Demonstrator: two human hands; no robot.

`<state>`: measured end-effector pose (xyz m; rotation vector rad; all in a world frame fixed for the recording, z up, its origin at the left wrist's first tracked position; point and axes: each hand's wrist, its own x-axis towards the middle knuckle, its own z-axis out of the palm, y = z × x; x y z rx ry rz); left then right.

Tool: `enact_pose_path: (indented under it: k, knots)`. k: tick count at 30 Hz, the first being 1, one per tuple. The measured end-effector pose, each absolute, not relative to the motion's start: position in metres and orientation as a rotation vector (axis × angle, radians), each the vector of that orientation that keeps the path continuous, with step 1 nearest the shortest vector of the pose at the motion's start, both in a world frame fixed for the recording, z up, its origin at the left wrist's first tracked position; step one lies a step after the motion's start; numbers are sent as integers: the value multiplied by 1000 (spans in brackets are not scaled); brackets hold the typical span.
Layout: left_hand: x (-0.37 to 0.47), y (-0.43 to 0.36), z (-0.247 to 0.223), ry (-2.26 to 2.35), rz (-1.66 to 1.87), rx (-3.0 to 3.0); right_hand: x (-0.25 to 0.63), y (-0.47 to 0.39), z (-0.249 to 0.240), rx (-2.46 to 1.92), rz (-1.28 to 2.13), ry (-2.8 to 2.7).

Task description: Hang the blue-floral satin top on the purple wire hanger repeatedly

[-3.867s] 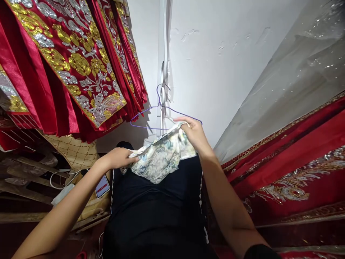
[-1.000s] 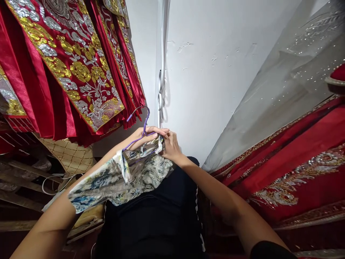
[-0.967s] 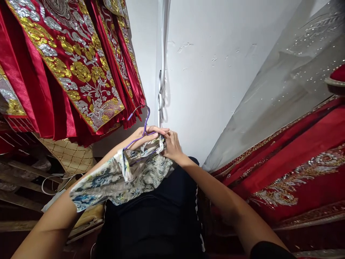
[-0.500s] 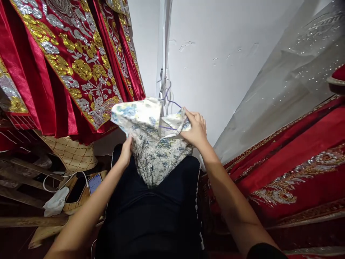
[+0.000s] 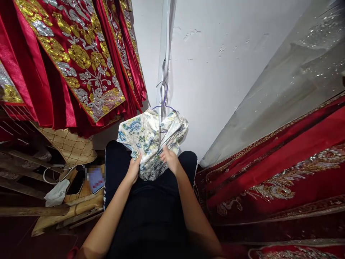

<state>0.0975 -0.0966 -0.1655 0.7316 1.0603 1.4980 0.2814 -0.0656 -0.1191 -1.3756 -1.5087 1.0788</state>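
A white floral garment with blue and yellow flowers [image 5: 147, 138] hangs on a thin purple wire hanger [image 5: 165, 96] above my knees. My left hand [image 5: 134, 167] pinches the garment's lower left side between thumb and fingers. Over the lower front lies my right hand [image 5: 169, 158], its fingers bent against the cloth near the neckline's lower end; whether it grips any fabric is unclear. Both shoulders of the garment rest on the hanger, and the neckline hangs open at the middle.
Red embroidered garments [image 5: 81, 57] hang at the upper left. Below them, a wooden stool [image 5: 86, 205] holds phones [image 5: 96, 180], a white cable and a crumpled tissue [image 5: 57, 193]. Red beaded fabric [image 5: 269, 190] and sheer glittery cloth [image 5: 258, 97] line the right. A white wall [image 5: 205, 72] stands ahead.
My right hand has left the garment's right shoulder and come down to its front. The garment now hangs straighter, with its left shoulder unfolded over the hanger. My left hand still holds the side.
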Motion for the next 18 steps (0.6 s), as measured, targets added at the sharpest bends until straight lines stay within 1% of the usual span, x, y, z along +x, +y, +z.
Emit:
enact_pose_path:
  k: [2,4,10,12,16,18]
  knots:
    - [101,-102,-161,967,1478,675,264,-65,-144,-1417,1269,-1545]
    - [102,-105,-158,928,1459,628,254,-63,-158,-1364,1320,-1490]
    - [100,-101,-166,981,1454,681,259,-63,-153,-1057,1464,-1320]
    - [97,-100,-174,1103,1557,805,263,-67,-151,-1056,1459,-1229]
    - [92,-104,-183,1600,1954,1162,268,-75,-148,-1063,1409,-1129]
    - [96,-107,-180,1661,1963,1422,268,-80,-146,-1064,1409,-1146]
